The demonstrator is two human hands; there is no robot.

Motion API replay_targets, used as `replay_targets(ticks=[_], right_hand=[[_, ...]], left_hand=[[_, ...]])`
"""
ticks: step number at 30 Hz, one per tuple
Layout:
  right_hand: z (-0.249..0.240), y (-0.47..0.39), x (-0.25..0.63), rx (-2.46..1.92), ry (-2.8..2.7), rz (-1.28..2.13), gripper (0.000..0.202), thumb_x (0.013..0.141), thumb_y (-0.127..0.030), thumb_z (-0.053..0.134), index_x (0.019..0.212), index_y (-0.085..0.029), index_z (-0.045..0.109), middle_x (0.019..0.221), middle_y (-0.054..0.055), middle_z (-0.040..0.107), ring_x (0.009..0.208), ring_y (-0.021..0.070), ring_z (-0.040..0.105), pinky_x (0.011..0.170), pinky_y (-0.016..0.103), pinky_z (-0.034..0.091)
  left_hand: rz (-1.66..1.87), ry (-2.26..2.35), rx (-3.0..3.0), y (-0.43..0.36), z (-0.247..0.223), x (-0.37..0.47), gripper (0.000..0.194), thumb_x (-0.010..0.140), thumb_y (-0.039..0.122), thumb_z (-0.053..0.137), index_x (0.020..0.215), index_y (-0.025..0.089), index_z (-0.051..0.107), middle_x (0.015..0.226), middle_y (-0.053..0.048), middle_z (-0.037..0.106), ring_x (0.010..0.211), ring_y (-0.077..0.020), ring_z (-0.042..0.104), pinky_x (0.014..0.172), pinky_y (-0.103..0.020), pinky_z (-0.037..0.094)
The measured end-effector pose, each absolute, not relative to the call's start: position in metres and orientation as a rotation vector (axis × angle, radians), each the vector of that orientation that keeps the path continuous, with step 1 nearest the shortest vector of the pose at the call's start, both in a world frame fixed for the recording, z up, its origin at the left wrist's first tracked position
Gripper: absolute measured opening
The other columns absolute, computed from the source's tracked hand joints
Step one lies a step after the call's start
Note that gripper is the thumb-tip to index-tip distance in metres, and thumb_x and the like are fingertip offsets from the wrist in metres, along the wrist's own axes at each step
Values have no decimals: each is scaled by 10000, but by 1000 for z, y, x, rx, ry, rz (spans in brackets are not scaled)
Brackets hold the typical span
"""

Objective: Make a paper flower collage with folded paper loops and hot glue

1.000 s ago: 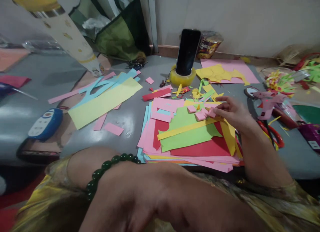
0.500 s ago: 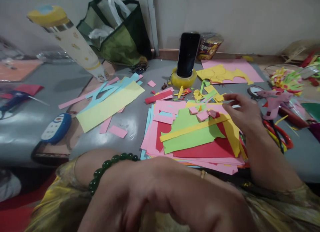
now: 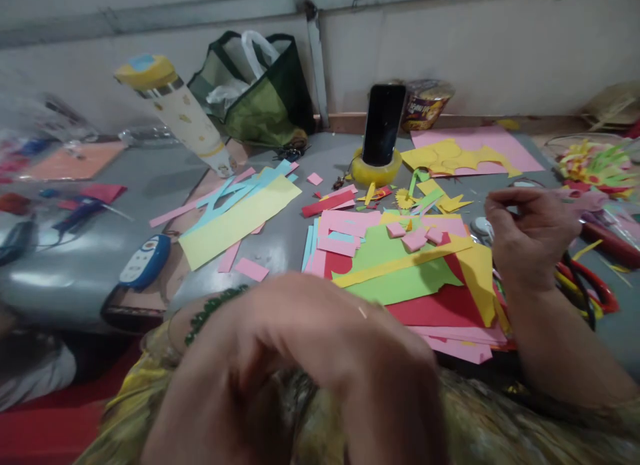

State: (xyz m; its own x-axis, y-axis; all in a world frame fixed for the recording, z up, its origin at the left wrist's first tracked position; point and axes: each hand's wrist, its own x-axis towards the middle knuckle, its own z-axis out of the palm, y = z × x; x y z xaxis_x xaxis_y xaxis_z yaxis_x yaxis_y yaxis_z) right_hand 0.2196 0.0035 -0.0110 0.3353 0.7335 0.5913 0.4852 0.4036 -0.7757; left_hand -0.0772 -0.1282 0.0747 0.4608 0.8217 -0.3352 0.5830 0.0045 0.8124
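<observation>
1. As we take the paper pile (image 3: 435,308) for our dial's middle, nine o'clock brings a blue-and-white gadget (image 3: 145,261), flat on the grey table.
2. Up at ten, the yellow-capped bottle (image 3: 185,118)!
3. Between nine and ten, a fan of blue and pink scraps, topped by a pale yellow strip (image 3: 240,225).
4. Nearer eleven, the green bag (image 3: 287,111).
5. Eight o'clock, huge in the foreground: the left hand (image 3: 315,325), fingers bent downward (green beads (image 3: 203,318) show behind it), tips hidden; no telling whether it grips anything.
6. Twelve o'clock, a phone (image 3: 384,125) propped in a yellow ring (image 3: 377,169).
7. On the pile itself, towards one, small pink pieces (image 3: 414,239) lie over green paper, just above a long yellow band (image 3: 400,263).
8. Between two and three, just beside the pile, the right hand (image 3: 533,235): fingers curled in close to the thumb, contents impossible to tell.
9. Beyond it, at two, bright paper flowers (image 3: 595,163).
</observation>
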Motion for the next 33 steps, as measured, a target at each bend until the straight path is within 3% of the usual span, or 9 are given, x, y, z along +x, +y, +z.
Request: replay_targets(ticks=[3,6,9,12,18,22,33], right_hand=[[-12,4,218,-1198,-1259,176,85,752,-297,688,722,-256,619,731,44,624,703,217,602,621,374,514],[-15,4,218,-1213,-1264,186,68,748,-305,668,750,-246,633,740,30,645,698,200,616,612,350,530],[-18,3,218,-1233,-1279,231,65,758,-314,656,776,-254,637,759,23,651,696,193,623,600,335,536],[-20,2,219,-1237,-1289,265,58,773,-325,649,781,-271,628,771,25,646,708,196,625,589,325,535],[-17,2,220,-1205,-1303,282,52,773,-303,636,785,-253,627,763,26,631,706,189,615,594,322,522],[-16,2,220,-1214,-1294,283,59,778,-316,621,786,-258,625,785,27,653,715,187,623,590,315,524],[-15,1,221,-1215,-1341,343,66,747,-308,650,767,-245,658,745,18,682,688,186,636,578,311,522]], left_hand=[[567,996,2123,-54,75,-71,355,868,525,529,995,266,736,834,-61,731,762,-208,634,702,-378,499],[332,1179,2390,19,61,-69,252,819,390,627,933,179,703,966,-80,725,861,-203,624,767,-327,465],[-284,1327,2431,52,40,-67,281,727,376,749,901,166,685,941,-74,699,844,-213,611,688,-280,411],[-524,1342,2356,52,25,-65,247,699,361,767,813,184,637,853,-35,671,757,-186,582,610,-258,361],[-489,1272,2314,50,18,-64,284,677,348,712,589,207,481,631,4,558,613,-155,472,550,-272,295],[-416,1279,2303,53,20,-67,236,712,324,618,543,205,504,576,2,511,558,-149,401,541,-296,275],[-219,1238,2216,48,38,-68,153,741,228,575,619,188,658,592,-6,642,601,-152,546,612,-266,376]])
